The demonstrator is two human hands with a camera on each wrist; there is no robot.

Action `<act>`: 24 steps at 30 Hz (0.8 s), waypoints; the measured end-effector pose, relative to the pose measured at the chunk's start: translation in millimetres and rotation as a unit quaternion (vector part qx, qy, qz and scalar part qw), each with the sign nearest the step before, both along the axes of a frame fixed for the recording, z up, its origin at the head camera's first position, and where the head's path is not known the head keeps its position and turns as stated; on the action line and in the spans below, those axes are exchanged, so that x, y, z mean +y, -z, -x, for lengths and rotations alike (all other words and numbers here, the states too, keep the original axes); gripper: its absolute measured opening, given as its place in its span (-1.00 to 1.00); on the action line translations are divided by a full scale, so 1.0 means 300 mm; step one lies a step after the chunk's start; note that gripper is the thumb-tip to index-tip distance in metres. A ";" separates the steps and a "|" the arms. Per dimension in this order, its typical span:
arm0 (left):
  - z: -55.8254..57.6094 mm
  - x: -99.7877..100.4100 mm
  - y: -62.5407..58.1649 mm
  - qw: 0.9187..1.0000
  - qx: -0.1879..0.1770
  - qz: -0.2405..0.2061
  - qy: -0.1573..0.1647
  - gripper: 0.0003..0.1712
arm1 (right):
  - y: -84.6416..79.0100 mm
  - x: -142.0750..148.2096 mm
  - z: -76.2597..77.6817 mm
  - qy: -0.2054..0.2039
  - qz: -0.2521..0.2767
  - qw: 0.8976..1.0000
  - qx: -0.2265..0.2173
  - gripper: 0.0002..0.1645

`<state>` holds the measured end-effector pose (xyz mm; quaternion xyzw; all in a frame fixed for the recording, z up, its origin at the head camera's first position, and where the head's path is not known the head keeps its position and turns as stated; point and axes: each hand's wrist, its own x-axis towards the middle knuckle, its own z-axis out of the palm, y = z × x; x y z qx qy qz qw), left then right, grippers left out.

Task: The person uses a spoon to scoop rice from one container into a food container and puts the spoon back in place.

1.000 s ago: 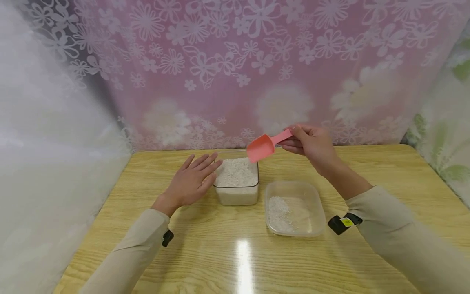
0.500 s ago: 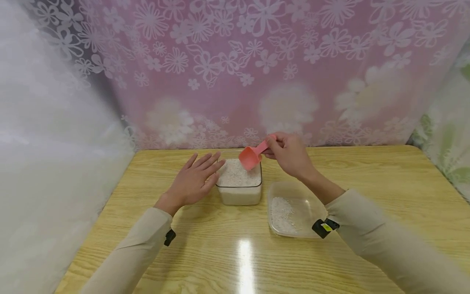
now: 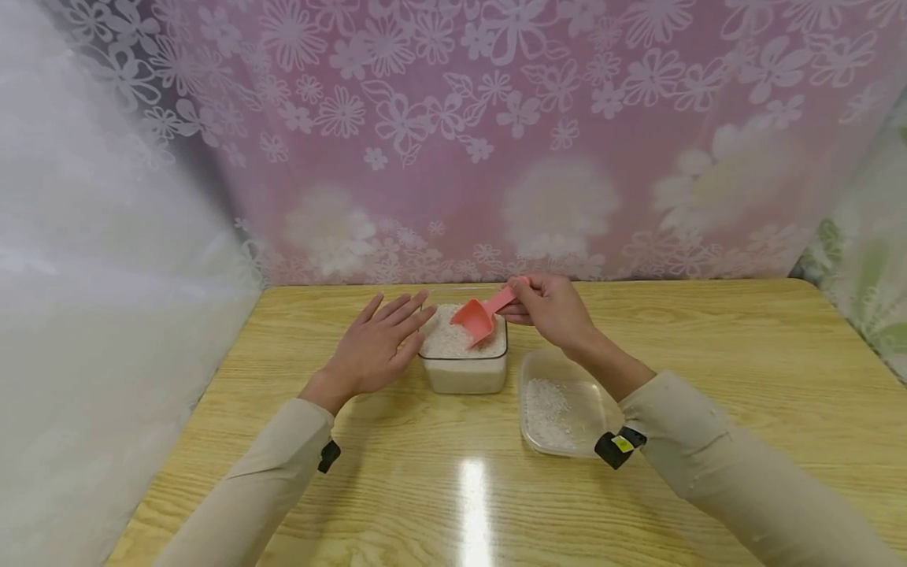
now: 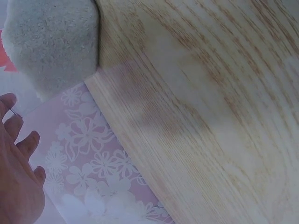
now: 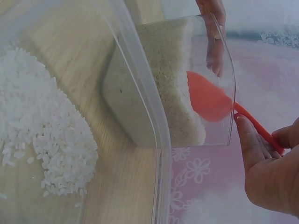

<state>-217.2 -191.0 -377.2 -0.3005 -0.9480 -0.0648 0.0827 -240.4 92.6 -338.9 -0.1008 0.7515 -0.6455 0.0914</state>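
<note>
A clear square container full of white rice stands mid-table. My right hand pinches the handle of a pink scoop, whose lip dips into the rice. In the right wrist view the scoop shows through the container's clear wall, its edge in the grains. My left hand lies with straight, spread fingers at the container's left rim. The left wrist view shows that hand beside the rice-filled container.
A shallow clear plastic box stands right of the container, partly under my right forearm, with a small heap of rice along its left side. The wooden table ends at a pink floral curtain.
My right hand has moved left and down with the scoop, from above the container's right rim into the rice. The left hand stays at the rim.
</note>
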 end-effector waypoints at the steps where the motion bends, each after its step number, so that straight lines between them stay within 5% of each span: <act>1: 0.001 0.000 0.000 1.000 0.001 0.000 0.000 -0.39 | 0.001 0.001 0.000 0.000 0.003 1.000 -0.004 -0.57; 24: -0.002 -0.001 -0.001 1.000 -0.001 -0.005 0.000 -0.41 | 0.012 0.008 0.000 -0.021 0.051 0.995 -0.084 -0.55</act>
